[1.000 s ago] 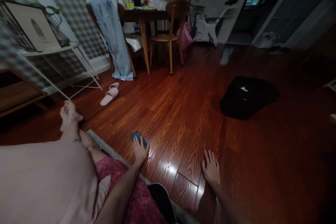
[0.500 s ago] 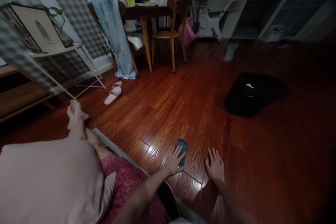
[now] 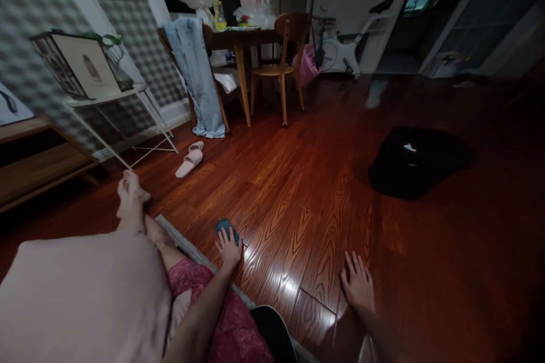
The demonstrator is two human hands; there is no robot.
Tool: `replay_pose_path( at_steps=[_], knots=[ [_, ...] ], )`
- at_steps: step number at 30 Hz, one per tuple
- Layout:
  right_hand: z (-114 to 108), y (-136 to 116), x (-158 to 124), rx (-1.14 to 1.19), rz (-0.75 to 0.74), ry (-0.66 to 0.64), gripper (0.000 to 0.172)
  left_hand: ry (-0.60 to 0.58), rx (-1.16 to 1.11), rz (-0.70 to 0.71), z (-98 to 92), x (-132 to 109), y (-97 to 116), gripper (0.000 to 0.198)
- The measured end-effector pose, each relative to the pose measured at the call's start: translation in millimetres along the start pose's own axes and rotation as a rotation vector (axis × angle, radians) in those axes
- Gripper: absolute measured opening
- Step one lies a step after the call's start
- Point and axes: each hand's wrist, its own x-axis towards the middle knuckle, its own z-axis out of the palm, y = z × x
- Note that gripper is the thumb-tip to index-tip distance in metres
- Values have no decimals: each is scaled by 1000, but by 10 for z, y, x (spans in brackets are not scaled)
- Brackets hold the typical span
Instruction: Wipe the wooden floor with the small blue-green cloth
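Note:
My left hand [image 3: 230, 248] presses with spread fingers on a small dark teal cloth [image 3: 222, 226] on the wooden floor [image 3: 289, 227], close to the edge of a grey mat [image 3: 187, 247]. Part of the cloth is hidden under the palm and fingers. To the right, my right hand [image 3: 358, 283] rests flat on the bare boards, fingers stretched, holding nothing.
A black glossy bag-like thing [image 3: 413, 170] sits on the floor to the right. Pink slippers [image 3: 191, 160] lie ahead on the left. A pale pillow [image 3: 89, 295] covers part of my legs. Beyond stand a wooden chair [image 3: 283, 71], a table and an exercise bike [image 3: 340, 54].
My left hand has slid the cloth leftward across the floor, toward the mat's edge. My right hand remains flat on the boards. The view has tilted up slightly.

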Motion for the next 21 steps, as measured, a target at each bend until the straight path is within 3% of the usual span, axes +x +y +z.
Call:
replay_pose_path(
  at_steps=[4, 6, 10, 13, 15, 17, 21],
  knots=[
    [-29, -26, -3, 2, 10, 0, 66, -16, -5, 93, 122, -365, 371, 74],
    [-49, -39, -8, 0, 8, 3, 66, -88, -34, 309, 167, -621, 606, 76],
    [-58, -36, -16, -1, 9, 6, 66, -275, -65, 886, 226, -1039, 943, 79],
    [-43, -20, -12, 11, 9, -1, 66, -312, -78, 1101, 230, -1091, 1059, 75],
    [-36, -13, -8, 12, 11, -2, 66, -294, -69, 1097, 189, -970, 1057, 72],
    [-35, -13, -4, 3, 12, 3, 66, -254, -44, 967, 115, -760, 969, 69],
    [-37, -23, 1, -14, 2, 20, 66, -105, -17, 420, -31, -335, 575, 62]
  ],
)
